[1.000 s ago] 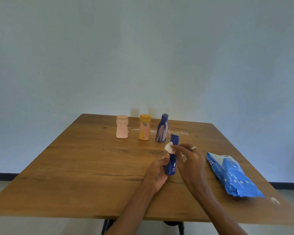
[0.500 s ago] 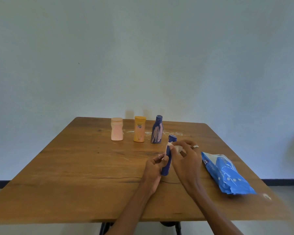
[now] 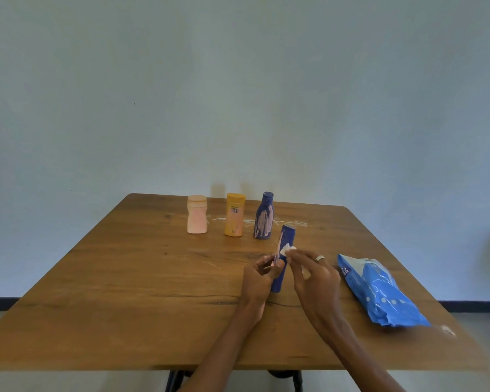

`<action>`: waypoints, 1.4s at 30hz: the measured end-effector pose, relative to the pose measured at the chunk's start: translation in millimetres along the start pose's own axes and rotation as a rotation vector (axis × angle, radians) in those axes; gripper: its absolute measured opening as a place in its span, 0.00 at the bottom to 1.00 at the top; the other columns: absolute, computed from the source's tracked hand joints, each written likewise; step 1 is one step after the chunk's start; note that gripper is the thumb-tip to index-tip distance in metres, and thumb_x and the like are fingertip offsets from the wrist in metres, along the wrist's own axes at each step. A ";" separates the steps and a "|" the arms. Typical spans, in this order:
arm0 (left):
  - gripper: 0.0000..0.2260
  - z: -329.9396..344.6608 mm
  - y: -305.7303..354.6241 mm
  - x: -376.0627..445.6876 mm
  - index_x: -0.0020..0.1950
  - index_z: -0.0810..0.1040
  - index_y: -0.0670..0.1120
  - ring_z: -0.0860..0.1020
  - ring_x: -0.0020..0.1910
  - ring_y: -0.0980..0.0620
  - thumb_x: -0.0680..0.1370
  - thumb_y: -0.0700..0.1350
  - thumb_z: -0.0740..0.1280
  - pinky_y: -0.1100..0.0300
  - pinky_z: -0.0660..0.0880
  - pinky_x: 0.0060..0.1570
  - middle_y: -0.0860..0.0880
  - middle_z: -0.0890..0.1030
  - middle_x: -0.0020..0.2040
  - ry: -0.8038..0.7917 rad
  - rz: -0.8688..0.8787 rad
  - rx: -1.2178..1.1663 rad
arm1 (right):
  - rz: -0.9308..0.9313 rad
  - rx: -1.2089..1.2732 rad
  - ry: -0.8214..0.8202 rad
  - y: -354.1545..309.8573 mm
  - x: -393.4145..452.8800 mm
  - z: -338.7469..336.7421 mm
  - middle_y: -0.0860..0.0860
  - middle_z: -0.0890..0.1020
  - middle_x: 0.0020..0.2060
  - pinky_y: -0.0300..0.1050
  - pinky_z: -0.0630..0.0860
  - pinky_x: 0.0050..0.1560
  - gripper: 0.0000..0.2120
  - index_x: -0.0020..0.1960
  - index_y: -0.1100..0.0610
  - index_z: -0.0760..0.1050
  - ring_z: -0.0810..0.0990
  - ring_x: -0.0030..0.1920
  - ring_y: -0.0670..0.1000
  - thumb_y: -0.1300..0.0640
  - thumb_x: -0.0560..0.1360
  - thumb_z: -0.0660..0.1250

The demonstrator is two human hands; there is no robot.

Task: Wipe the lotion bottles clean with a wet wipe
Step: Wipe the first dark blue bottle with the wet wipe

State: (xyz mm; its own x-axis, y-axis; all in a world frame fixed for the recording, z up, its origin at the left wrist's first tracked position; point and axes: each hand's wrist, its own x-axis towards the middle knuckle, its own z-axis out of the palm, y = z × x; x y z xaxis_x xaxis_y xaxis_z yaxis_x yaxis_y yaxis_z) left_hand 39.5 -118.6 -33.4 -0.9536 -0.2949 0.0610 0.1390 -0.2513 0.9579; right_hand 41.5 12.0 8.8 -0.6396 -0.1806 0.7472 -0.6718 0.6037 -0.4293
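Since the earlier frame, the white wet wipe [image 3: 288, 248] is being shifted down the slim dark-blue lotion bottle [image 3: 284, 257], pinched by the right hand [image 3: 317, 278]. Bottle is being gripped by the left hand [image 3: 258, 281], tilted, above the wooden desk [image 3: 142, 292].

**Setting: plain room, kind not determinable**

Bare pale blue-grey painted wall [image 3: 238, 94]; dark skirting strip [image 3: 0, 300] at floor level; brown wood-grain tabletop [image 3: 125, 292] on black metal legs [image 3: 172, 381]. No furnishings marking home, office or shop.
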 end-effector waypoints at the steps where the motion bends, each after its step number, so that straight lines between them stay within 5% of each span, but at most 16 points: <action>1: 0.17 -0.3 -0.1 0.4 0.60 0.81 0.43 0.82 0.55 0.48 0.74 0.48 0.73 0.59 0.79 0.49 0.47 0.85 0.54 0.004 0.017 0.024 | -0.012 -0.005 -0.013 0.9 -3.7 0.4 0.49 0.83 0.50 0.29 0.73 0.49 0.12 0.53 0.55 0.82 0.79 0.49 0.42 0.63 0.71 0.73; 7: 0.17 5.5 6.3 -4.3 0.57 0.81 0.47 0.82 0.48 0.59 0.70 0.46 0.78 0.56 0.81 0.48 0.53 0.84 0.50 0.066 0.123 0.217 | 0.101 0.075 0.042 0.4 17.6 -6.0 0.47 0.81 0.50 0.25 0.72 0.45 0.11 0.55 0.55 0.81 0.77 0.50 0.41 0.63 0.73 0.71; 11: 0.21 7.1 8.4 -5.3 0.55 0.79 0.46 0.82 0.44 0.62 0.65 0.46 0.81 0.69 0.78 0.43 0.55 0.83 0.48 0.112 0.152 0.284 | 0.114 0.111 -0.008 4.1 19.5 -3.7 0.45 0.80 0.52 0.30 0.77 0.42 0.11 0.56 0.52 0.81 0.78 0.53 0.43 0.60 0.75 0.69; 14: 0.22 6.1 9.8 -5.7 0.54 0.78 0.50 0.82 0.43 0.62 0.64 0.47 0.82 0.69 0.78 0.42 0.58 0.82 0.47 0.126 0.173 0.329 | 0.093 0.098 -0.038 5.7 13.3 -1.5 0.45 0.80 0.52 0.34 0.78 0.44 0.10 0.56 0.52 0.81 0.78 0.52 0.42 0.59 0.75 0.69; 21: 0.20 5.3 5.0 -8.1 0.55 0.78 0.49 0.80 0.42 0.67 0.66 0.45 0.80 0.69 0.78 0.42 0.62 0.79 0.46 0.124 0.260 0.428 | 0.078 0.083 -0.031 2.0 28.7 -2.2 0.45 0.79 0.52 0.26 0.72 0.44 0.11 0.54 0.51 0.82 0.76 0.52 0.41 0.59 0.73 0.72; 27: 0.16 7.7 10.0 -7.3 0.57 0.71 0.49 0.81 0.33 0.67 0.74 0.36 0.73 0.71 0.76 0.32 0.57 0.78 0.45 0.001 0.107 0.257 | 0.110 0.077 -0.044 5.2 23.4 6.9 0.43 0.79 0.51 0.32 0.76 0.45 0.09 0.54 0.50 0.82 0.76 0.51 0.41 0.57 0.75 0.70; 30: 0.15 4.6 11.5 -8.9 0.60 0.72 0.45 0.81 0.27 0.56 0.76 0.39 0.71 0.64 0.78 0.29 0.48 0.82 0.42 -0.044 0.006 0.183 | 0.142 0.067 -0.071 7.4 25.7 11.6 0.45 0.80 0.51 0.32 0.76 0.45 0.10 0.54 0.50 0.82 0.77 0.51 0.42 0.58 0.74 0.70; 33: 0.22 3.7 12.3 -4.1 0.61 0.74 0.41 0.81 0.29 0.46 0.72 0.48 0.75 0.54 0.80 0.31 0.37 0.83 0.45 -0.055 -0.057 0.068 | 0.176 0.107 -0.071 9.9 27.6 14.4 0.44 0.81 0.50 0.42 0.80 0.45 0.09 0.54 0.50 0.82 0.78 0.50 0.43 0.57 0.75 0.69; 35: 0.32 3.4 19.3 -2.4 0.57 0.76 0.38 0.82 0.31 0.45 0.64 0.59 0.79 0.53 0.81 0.32 0.39 0.84 0.41 -0.085 -0.175 -0.089 | 0.197 0.126 -0.060 12.2 28.9 14.6 0.45 0.81 0.50 0.46 0.81 0.45 0.08 0.53 0.51 0.82 0.79 0.49 0.44 0.56 0.75 0.69; 38: 0.21 2.2 24.0 -1.6 0.58 0.79 0.41 0.84 0.39 0.48 0.77 0.57 0.66 0.54 0.82 0.39 0.45 0.85 0.44 -0.094 -0.319 -0.354 | 0.203 0.132 -0.059 14.2 30.4 14.9 0.44 0.81 0.49 0.47 0.81 0.44 0.08 0.53 0.51 0.82 0.79 0.48 0.44 0.56 0.75 0.69; 42: 0.21 -2.1 23.8 -5.1 0.66 0.75 0.41 0.83 0.44 0.45 0.83 0.54 0.56 0.50 0.80 0.46 0.42 0.84 0.50 -0.124 -0.370 -0.479 | 0.159 0.126 -0.056 12.8 32.6 12.6 0.43 0.80 0.49 0.43 0.80 0.44 0.08 0.53 0.50 0.82 0.78 0.49 0.42 0.56 0.75 0.70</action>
State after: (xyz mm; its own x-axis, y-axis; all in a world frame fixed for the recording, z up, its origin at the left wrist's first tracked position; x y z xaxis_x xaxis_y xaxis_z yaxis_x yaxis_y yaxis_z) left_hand 48.2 -125.0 -11.5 -0.9814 -0.0070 -0.1917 -0.1299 -0.7109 0.6912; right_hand 7.4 4.1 21.3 -0.7585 -0.1354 0.6374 -0.6000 0.5267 -0.6022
